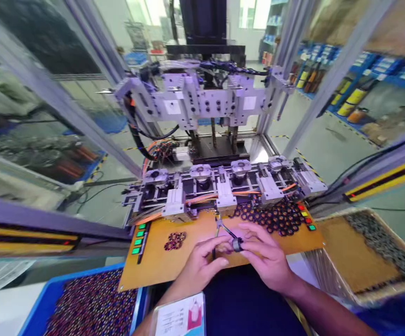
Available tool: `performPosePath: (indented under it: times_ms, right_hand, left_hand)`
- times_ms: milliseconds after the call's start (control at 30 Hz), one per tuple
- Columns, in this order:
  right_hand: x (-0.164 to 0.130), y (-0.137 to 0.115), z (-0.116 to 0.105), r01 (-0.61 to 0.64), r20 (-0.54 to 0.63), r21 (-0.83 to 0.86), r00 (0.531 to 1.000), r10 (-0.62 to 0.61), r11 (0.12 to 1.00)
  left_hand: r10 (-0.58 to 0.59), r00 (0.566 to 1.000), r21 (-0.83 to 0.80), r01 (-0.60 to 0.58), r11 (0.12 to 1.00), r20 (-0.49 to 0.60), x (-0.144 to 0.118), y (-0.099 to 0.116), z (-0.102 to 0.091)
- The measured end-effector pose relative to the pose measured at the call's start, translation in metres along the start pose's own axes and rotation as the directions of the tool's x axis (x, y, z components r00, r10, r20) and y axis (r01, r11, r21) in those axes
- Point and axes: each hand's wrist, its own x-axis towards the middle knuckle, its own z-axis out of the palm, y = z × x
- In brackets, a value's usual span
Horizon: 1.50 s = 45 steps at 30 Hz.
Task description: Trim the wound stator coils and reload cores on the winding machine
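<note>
My left hand [202, 261] and my right hand [263, 254] meet over the orange work board [160, 266], just in front of me. Between their fingertips is a small dark ring core [237, 244], which both hands pinch. A small pair of cutters [223, 228] with dark handles sticks up from my left hand's fingers, its tip pointing toward the machine. A heap of black ring cores [272, 217] lies on the board just beyond my right hand. A small cluster of wound cores [174, 240] lies to the left of my left hand.
A winding machine with several round stations [219, 179] stands behind the board. Green buttons [137, 240] sit at the board's left, red and green ones [307, 219] at its right. A blue bin of wound cores [90, 305] is lower left, a cardboard box of black cores [373, 252] at right.
</note>
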Motion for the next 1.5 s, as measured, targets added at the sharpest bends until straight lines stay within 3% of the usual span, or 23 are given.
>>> performPosePath:
  times_ms: [167,433,667,767,867,967,1033,1133,1233,1500]
  right_hand:
    - [0.012,-0.001,0.032,-0.018,0.058,0.138,0.998,0.010,0.990]
    - [0.026,0.002,0.049,-0.203,0.210,0.267,0.966,0.148,0.942]
    - [0.047,0.003,0.063,-0.188,0.279,0.244,0.953,0.117,0.951]
    - [0.085,0.007,0.051,-0.010,0.296,0.148,0.955,-0.034,0.989]
    - [0.147,0.021,0.035,0.285,0.345,-0.078,0.907,-0.242,0.955]
    - [0.210,0.048,0.030,0.383,0.378,-0.189,0.878,-0.293,0.904]
    - [0.241,0.069,0.034,0.410,0.430,-0.220,0.855,-0.290,0.885]
    - [0.264,0.093,0.044,0.462,0.539,-0.244,0.795,-0.277,0.853]
    - [0.268,0.104,0.050,0.497,0.609,-0.266,0.751,-0.255,0.826]
    - [0.267,0.107,0.053,0.519,0.686,-0.337,0.707,-0.173,0.786]
  left_hand:
    - [0.030,0.981,0.064,-0.018,0.998,-0.192,-0.013,-0.008,-0.003]
    - [0.196,0.933,0.158,-0.154,0.975,-0.303,-0.018,-0.009,-0.023]
    - [0.262,0.869,0.313,-0.133,0.941,-0.419,-0.021,-0.022,-0.036]
    - [0.274,0.784,0.407,-0.029,0.913,-0.558,-0.028,-0.041,-0.050]
    - [0.300,0.646,0.474,0.110,0.874,-0.702,-0.040,-0.071,-0.070]
    - [0.322,0.525,0.497,0.233,0.836,-0.788,-0.052,-0.101,-0.087]
    - [0.314,0.490,0.491,0.288,0.822,-0.813,-0.057,-0.116,-0.094]
    - [0.277,0.483,0.467,0.334,0.819,-0.831,-0.059,-0.130,-0.097]
    - [0.238,0.489,0.441,0.356,0.824,-0.839,-0.059,-0.135,-0.096]
    - [0.184,0.503,0.415,0.397,0.818,-0.844,-0.058,-0.135,-0.096]
